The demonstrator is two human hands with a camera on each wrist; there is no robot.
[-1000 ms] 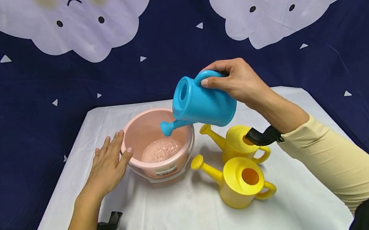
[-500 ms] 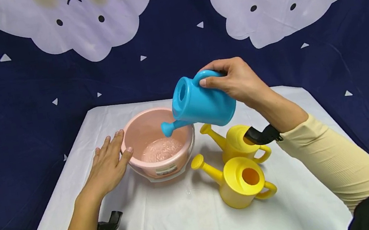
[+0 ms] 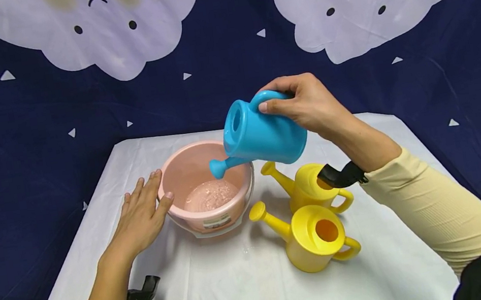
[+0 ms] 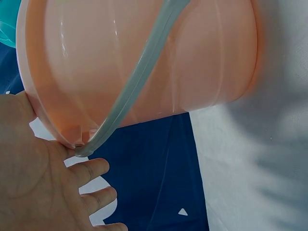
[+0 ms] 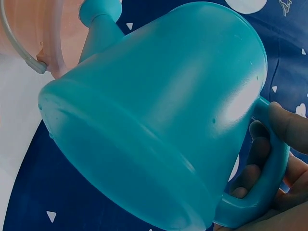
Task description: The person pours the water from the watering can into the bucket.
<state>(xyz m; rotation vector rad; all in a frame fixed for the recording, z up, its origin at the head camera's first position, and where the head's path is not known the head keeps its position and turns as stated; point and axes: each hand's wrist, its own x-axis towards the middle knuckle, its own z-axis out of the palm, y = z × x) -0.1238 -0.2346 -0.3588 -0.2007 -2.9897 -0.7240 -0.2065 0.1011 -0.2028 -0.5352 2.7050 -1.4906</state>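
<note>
My right hand (image 3: 312, 104) grips the handle of a blue watering can (image 3: 261, 134), held tilted with its spout down over a pink bucket (image 3: 190, 216). Rippling water (image 3: 211, 195) lies in the bottom of the bucket. In the right wrist view the can (image 5: 168, 96) fills most of the picture, and fingers wrap round its handle (image 5: 274, 178). My left hand (image 3: 141, 217) touches the bucket's left rim with straight, spread fingers. The left wrist view shows the palm (image 4: 29, 168) by the rim, near the grey bail handle (image 4: 139, 72).
Two yellow watering cans stand on the white tablecloth (image 3: 224, 296) right of the bucket: a front one (image 3: 310, 237) and a rear one (image 3: 308, 189) partly behind the right wrist's black strap (image 3: 341, 175). A dark blue backdrop (image 3: 242, 93) with clouds hangs behind the table.
The water's surface in the bucket keeps rippling and shifting. My right hand and the blue can have moved very slightly up and left; my left hand stays put.
</note>
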